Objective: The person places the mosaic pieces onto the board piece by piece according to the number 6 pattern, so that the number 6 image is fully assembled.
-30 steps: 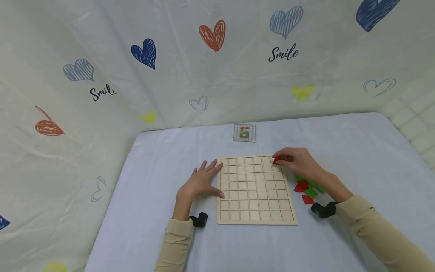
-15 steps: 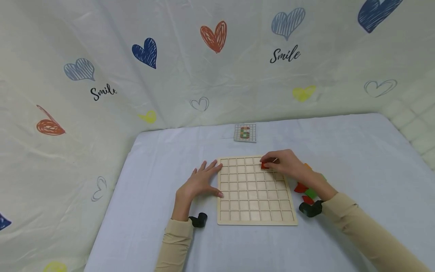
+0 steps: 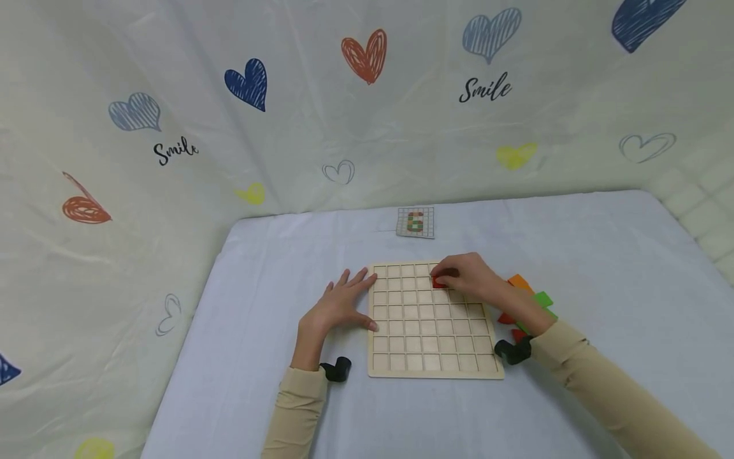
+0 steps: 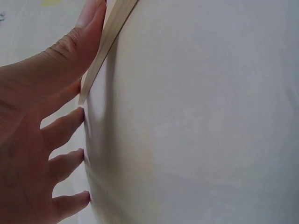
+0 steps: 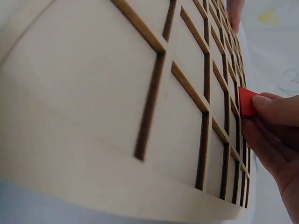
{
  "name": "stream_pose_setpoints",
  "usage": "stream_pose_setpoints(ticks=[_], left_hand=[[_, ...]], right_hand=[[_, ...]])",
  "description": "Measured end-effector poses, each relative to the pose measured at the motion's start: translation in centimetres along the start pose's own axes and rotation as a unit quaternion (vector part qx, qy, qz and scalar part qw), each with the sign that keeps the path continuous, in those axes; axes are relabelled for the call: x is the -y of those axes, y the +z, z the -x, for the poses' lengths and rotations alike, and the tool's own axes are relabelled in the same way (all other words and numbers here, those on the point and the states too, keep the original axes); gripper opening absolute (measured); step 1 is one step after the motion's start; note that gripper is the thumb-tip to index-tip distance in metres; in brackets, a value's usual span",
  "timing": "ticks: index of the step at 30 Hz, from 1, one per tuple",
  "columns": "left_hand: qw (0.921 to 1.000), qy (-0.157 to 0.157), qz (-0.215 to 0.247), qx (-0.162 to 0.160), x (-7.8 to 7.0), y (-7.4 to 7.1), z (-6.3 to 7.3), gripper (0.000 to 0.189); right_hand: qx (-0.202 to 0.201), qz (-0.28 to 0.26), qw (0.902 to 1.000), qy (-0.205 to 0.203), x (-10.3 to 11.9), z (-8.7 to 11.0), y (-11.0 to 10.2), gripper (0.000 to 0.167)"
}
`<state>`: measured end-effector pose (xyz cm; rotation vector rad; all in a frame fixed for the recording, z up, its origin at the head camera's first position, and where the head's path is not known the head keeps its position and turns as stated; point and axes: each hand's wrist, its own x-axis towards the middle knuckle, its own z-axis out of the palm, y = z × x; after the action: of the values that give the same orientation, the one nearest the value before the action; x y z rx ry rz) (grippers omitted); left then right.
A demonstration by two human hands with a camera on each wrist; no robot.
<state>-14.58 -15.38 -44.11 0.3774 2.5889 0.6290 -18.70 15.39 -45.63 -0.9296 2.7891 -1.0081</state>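
Left hand: [image 3: 338, 307] fingers spread, gripping nothing; the thumb rests on the left edge of the board, fingertips near its upper left corner.
Right hand: [image 3: 469, 275] well apart from the left, thumb and fingers pinching a red piece.
Red piece: [image 5: 247, 103] at the board's far side, about mid-width, in the second row from the far edge; whether it sits down in a cell I cannot tell.
Board: [image 3: 411, 328] pale wood, flat, its square grid marked off by grooves, lying between the two hands.
Wrist cameras: black, one on the left wrist [image 3: 337, 370] and one on the right [image 3: 514, 350].
Sleeves: [image 3: 610, 389] beige, on both forearms.
Loose pieces: right of the board, partly hidden by the right forearm; orange [image 3: 521, 283], green [image 3: 542, 298] and red ones close together.
Pattern card: [image 3: 401, 231] beyond the board, near the far edge, a grid with a small coloured figure.
Surface: [image 3: 241, 357] covered in white cloth.
Backdrop: [image 3: 298, 127] white sheet printed with hearts and "Smile".
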Motion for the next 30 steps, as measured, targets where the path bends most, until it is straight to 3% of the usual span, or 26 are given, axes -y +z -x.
stream_pose_setpoints(ticks=[19,30], left_hand=[[1.0,0.004,0.001,0.003,0.3,0.1,-0.1,0.109],[1.0,0.007,0.003,0.001,0.5,0.2,0.0,0.108]], right_hand=[[-0.027,0.019,0.9993,-0.018,0.3,0.2,0.9,0.012],[-0.042,0.018,0.9989,0.001,0.3,1.5,0.0,0.013]])
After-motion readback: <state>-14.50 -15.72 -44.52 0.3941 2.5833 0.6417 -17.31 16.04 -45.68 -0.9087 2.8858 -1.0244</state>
